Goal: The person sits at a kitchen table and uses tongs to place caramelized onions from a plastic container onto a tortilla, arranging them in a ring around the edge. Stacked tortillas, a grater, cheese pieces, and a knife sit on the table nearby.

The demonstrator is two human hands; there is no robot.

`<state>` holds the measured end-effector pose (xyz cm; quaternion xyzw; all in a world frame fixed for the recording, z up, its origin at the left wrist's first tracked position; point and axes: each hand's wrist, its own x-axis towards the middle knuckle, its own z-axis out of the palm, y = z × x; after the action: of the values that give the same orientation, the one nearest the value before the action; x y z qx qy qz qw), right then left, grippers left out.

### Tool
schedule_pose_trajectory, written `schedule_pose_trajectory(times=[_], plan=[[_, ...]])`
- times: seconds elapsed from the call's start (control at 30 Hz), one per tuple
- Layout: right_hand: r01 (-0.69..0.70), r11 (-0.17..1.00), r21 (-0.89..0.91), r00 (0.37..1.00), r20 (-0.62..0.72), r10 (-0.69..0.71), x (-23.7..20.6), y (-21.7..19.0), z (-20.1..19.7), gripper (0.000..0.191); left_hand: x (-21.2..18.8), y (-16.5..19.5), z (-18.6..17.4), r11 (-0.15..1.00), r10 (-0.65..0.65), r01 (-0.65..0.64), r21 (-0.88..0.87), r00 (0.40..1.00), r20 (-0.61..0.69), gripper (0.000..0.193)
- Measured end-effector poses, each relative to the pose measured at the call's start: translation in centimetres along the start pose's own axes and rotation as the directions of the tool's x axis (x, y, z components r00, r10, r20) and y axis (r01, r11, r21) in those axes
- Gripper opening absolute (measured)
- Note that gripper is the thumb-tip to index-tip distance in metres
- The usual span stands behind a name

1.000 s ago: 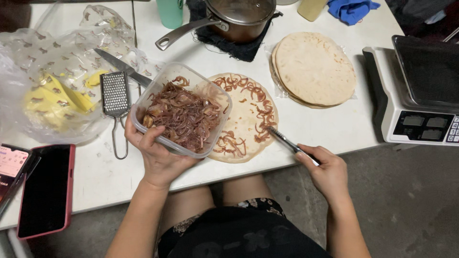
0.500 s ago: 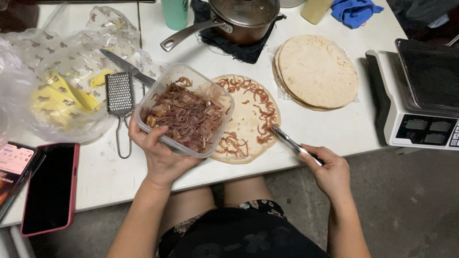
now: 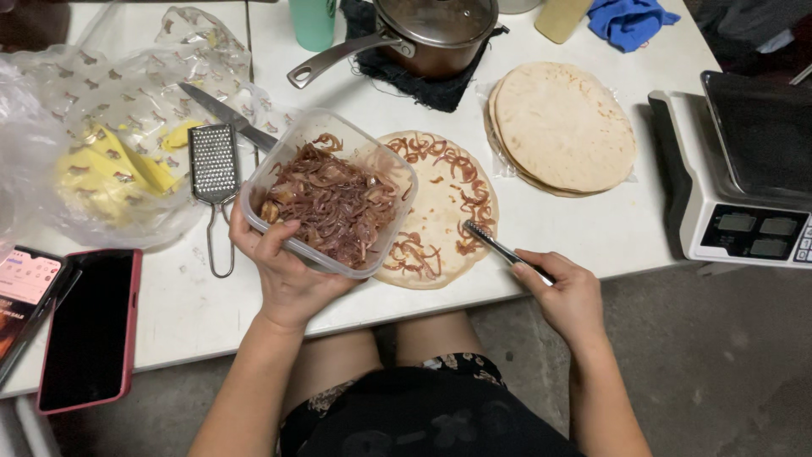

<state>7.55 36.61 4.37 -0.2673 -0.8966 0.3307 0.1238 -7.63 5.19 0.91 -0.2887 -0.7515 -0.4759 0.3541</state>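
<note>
Topping a flatbread with cooked onions

Holding a clear plastic tub (image 3: 330, 199) from below, the left hand (image 3: 283, 271) has its fingers curled up around the near wall, thumb on the rim; the tub is full of brown cooked onions (image 3: 334, 207) and hangs tilted over the left part of a flatbread (image 3: 444, 207); the right hand (image 3: 567, 296) is closed around the handle of a fork (image 3: 499, 247), whose tines rest on the flatbread's right side; that flatbread lies flat near the front edge of the white table (image 3: 592, 228), with strands of onion scattered around its rim; at the near left corner a dark phone in a red case (image 3: 89, 326) lies face up, beside another lit screen (image 3: 25, 292); just left of the tub a small metal grater (image 3: 213, 169) lies on the table, with a knife (image 3: 224, 114) behind it; further left a block of yellow cheese (image 3: 106, 173) sits in crumpled clear wrapping; to the right a kitchen scale (image 3: 740, 182) stands at the table's edge; behind the flatbread a stack of plain flatbreads (image 3: 562, 127) waits; farthest back a lidded pot (image 3: 440, 30) stands on a dark cloth (image 3: 423, 85), with a green cup (image 3: 313, 21) to its left and a blue cloth (image 3: 634, 19) to its right.
</note>
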Motion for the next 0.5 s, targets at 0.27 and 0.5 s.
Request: schedule_pose_trajectory(times=[0.27,0.5], plan=[[-0.020,0.999,0.035,1.000,-0.011,0.020,0.7,1.1,-0.2,0.027,0.1,-0.1,0.0,1.000,0.003,-0.003,-0.004,1.000,0.001,0.114],[-0.019,0.999,0.051,1.000,-0.017,0.019,0.2,1.2,-0.3,0.028,0.0,-0.1,0.1,1.000,0.001,-0.001,0.007,1.000,-0.004,0.114]])
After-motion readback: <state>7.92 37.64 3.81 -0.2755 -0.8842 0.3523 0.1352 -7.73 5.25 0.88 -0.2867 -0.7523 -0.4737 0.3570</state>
